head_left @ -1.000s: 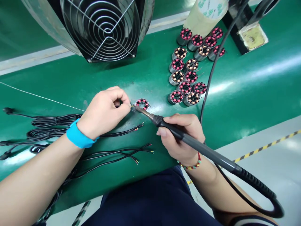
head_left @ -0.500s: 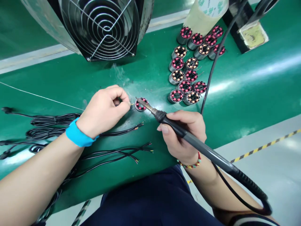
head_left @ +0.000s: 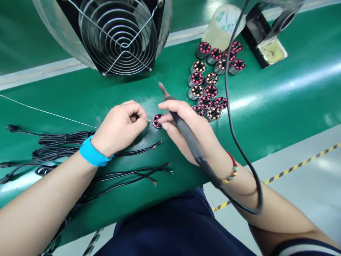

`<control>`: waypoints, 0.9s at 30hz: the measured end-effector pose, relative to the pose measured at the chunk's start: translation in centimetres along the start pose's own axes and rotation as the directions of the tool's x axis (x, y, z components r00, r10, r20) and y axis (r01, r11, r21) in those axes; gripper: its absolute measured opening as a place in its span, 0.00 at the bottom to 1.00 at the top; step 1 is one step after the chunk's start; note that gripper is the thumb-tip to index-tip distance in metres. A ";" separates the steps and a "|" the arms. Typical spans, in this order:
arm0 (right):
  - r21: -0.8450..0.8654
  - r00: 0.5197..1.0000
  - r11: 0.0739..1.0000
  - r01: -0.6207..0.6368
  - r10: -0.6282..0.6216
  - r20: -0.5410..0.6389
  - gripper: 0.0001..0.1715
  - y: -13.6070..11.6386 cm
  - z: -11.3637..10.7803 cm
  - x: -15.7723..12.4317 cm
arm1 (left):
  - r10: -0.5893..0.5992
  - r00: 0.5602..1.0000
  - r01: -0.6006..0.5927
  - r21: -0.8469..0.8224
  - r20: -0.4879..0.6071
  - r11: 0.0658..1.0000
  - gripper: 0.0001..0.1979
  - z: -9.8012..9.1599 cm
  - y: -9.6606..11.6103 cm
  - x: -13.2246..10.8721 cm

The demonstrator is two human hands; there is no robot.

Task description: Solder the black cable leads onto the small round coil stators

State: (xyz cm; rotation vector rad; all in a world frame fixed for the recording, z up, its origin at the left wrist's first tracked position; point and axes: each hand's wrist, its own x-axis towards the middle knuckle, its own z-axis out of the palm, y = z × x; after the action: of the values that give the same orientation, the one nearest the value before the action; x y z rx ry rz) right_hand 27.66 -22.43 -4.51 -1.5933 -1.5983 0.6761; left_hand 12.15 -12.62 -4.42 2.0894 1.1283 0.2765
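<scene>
Between the 2 hands, on the green surface [head_left: 266,124], a single ring-shaped motor stator [head_left: 156,121] is placed just beside the fine wire ends [head_left: 149,120] pinched by the left hand [head_left: 121,122]. Thumb and forefinger are closed on these ends; whether the stator is touched by them cannot be told. By the right hand [head_left: 202,131] the soldering iron [head_left: 186,135] is gripped, its tip pointed away toward the fan [head_left: 125,46], while fingertips are set at the stator's right side, apparently in contact. For good handling, it is judged, the stator should be steadied with light fingertip pressure, the wire ends held motionless and parted, and the hot tip angled clear of both hands and of the cord [head_left: 227,85].

To the right, metal cans [head_left: 234,72] are grouped, each filled with a wound core; red is shown on most, copper colour on others. Behind them a pale cylinder [head_left: 211,32] is stood, its contents not discernible. Farther right, a yellow sponge [head_left: 271,51] is held in the pale-edged tray of the black iron stand [head_left: 255,44]. On the left, coiled black cables [head_left: 65,138] are laid, and solder wire [head_left: 48,110] is stretched toward the left wrist.
</scene>
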 end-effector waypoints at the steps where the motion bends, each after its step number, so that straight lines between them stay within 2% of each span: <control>1: -0.009 1.000 1.000 0.010 -0.010 0.013 0.21 0.3 0.3 0.5 | -0.002 1.000 0.002 0.002 0.002 1.000 0.06 0.0 0.0 0.0; 5: -0.061 0.997 0.995 0.080 -0.080 0.002 0.26 1.5 2.1 1.6 | -0.022 1.000 0.022 0.005 -0.004 1.000 0.06 -0.1 0.2 0.0; 11: -0.162 0.987 0.975 0.152 -0.158 -0.022 0.23 2.5 3.2 2.2 | -0.067 0.998 0.068 -0.055 0.013 0.996 0.05 -0.2 0.1 0.1; 14: -0.205 0.973 0.960 0.189 -0.210 -0.090 0.22 2.9 3.2 2.5 | -0.119 0.991 0.127 -0.156 0.056 0.980 0.06 -0.3 -0.2 0.2; 18: -0.179 0.964 0.967 0.182 -0.211 -0.164 0.24 3.0 3.2 2.3 | -0.168 0.980 0.192 -0.280 0.108 0.940 0.06 -0.4 -0.3 0.4; 24: -0.144 0.965 0.965 0.219 -0.236 -0.111 0.23 2.7 3.3 1.6 | -0.179 0.976 0.212 -0.362 0.123 0.908 0.06 -0.4 -0.3 0.5; 27: -0.121 0.968 0.972 0.199 -0.214 -0.128 0.21 2.6 3.5 1.7 | -0.182 0.977 0.209 -0.362 0.109 0.908 0.05 -0.4 -0.3 0.4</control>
State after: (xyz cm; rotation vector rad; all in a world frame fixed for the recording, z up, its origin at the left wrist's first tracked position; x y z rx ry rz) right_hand 26.44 -20.06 -8.34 -1.4875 -1.6904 0.3643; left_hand 12.05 -12.02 -4.40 1.6271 1.1334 0.2902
